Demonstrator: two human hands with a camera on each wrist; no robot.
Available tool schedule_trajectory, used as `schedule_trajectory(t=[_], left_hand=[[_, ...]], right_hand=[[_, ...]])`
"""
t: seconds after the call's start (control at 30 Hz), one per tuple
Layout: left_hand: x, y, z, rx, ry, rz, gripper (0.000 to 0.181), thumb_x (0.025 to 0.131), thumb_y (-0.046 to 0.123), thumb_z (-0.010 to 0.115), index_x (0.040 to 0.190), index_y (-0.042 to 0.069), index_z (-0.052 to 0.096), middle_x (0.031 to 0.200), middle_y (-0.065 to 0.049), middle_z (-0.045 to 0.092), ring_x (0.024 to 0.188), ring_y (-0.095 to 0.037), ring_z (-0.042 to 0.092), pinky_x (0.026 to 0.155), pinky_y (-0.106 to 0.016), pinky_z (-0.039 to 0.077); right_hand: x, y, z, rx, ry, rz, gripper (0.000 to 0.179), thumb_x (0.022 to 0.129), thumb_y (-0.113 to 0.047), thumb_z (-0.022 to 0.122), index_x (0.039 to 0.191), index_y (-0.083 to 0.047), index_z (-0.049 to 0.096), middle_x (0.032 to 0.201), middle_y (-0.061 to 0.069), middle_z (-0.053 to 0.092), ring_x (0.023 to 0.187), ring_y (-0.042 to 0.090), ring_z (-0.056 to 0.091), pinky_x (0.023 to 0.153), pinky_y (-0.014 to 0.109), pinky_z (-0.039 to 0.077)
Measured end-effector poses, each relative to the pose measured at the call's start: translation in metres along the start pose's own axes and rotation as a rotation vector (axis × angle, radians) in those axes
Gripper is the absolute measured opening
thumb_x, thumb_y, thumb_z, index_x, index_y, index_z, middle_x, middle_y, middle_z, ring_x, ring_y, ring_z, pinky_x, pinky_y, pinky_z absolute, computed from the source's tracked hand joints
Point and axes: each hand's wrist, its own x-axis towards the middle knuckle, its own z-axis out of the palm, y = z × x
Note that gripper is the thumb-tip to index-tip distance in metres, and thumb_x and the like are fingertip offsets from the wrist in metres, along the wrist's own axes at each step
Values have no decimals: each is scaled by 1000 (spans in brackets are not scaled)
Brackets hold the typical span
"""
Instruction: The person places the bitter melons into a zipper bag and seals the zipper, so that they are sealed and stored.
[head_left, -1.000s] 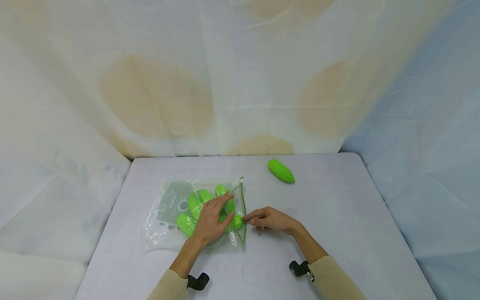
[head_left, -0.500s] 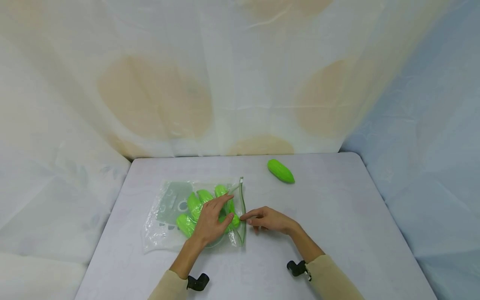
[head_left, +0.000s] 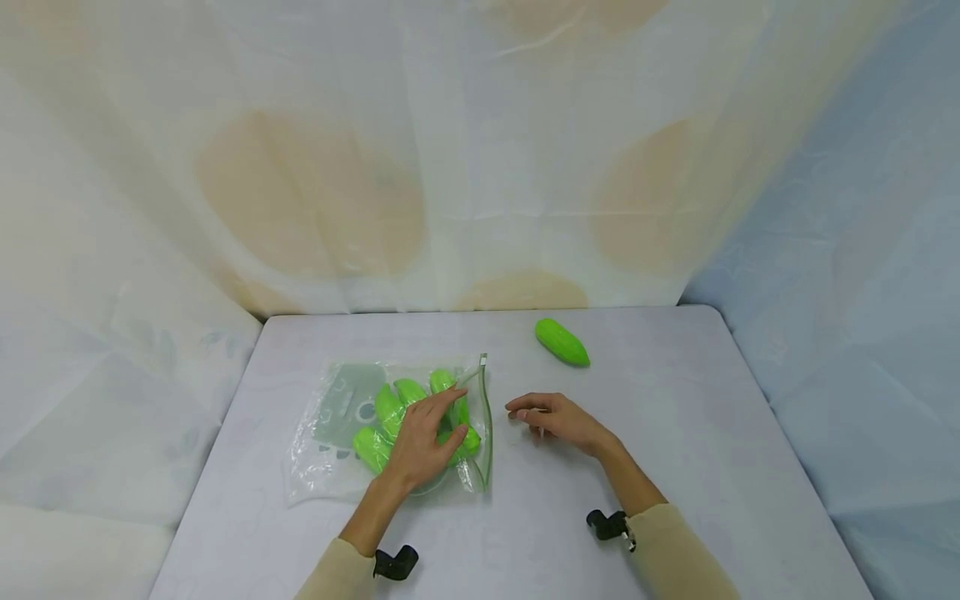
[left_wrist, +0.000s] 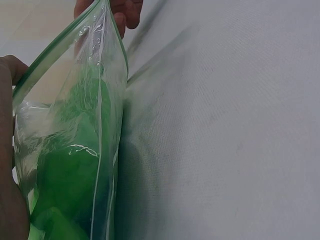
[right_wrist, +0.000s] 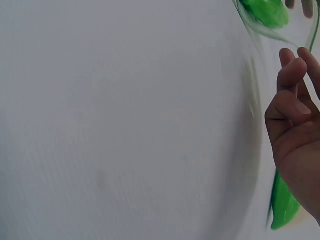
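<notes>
A clear zip bag (head_left: pixel 311 479) with a green-edged mouth lies on the table, its mouth facing right. Inside are several bright green, elongated vegetable-shaped pieces (head_left: pixel 371 450). Over the bag rests my left hand (head_left: pixel 423 442), fingers extended and thumb spread, partly hiding the pieces. The left wrist view shows the green-rimmed bag mouth (left_wrist: pixel 50 47) gaping beside that hand. My right hand (head_left: pixel 558 419) hovers just right of the mouth, apart from it, fingers loosely bent and holding nothing. In the right wrist view its fingers (right_wrist: pixel 291 75) point towards the bag.
Another green elongated piece (head_left: pixel 562 342) lies alone near the table's back edge, beyond the right hand. The pale table (head_left: pixel 675 433) is enclosed by hanging plastic sheets (head_left: pixel 480 167) at the back and both sides. Each wrist wears a small black camera (head_left: pixel 396 563).
My right hand first moves slightly left with the green piece at the bag's mouth, then withdraws right and away from it. The piece sits inside the mouth; my left hand stays put.
</notes>
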Motion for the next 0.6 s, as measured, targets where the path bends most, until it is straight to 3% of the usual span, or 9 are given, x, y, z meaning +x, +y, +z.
schedule_trajectory(t=[0.23, 0.43, 0.6], left_hand=[[1, -1, 0, -13, 0, -6, 56, 92, 31, 68, 145, 22, 53, 145, -3, 57, 132, -26, 55, 105, -54, 42], [1, -1, 1, -15, 10, 7, 55, 92, 32, 67, 144, 20, 54, 144, -4, 58, 131, -27, 55, 104, -54, 42], [1, -1, 1, -23, 9, 10, 55, 93, 34, 66, 145, 20, 54, 144, -4, 58, 131, -28, 55, 104, -55, 42]], right_hand=[[-2, 1, -25, -57, 224, -24, 41, 99, -33, 63, 132, -8, 64, 110, 20, 65, 73, 25, 55, 60, 27, 47], [-2, 1, -47, -173, 461, -46, 46, 96, -41, 66, 131, -11, 66, 113, 7, 64, 82, 28, 57, 64, 30, 50], [0, 8, -64, -229, 604, -35, 45, 93, -41, 70, 132, -17, 64, 117, 6, 61, 83, 23, 54, 65, 29, 49]])
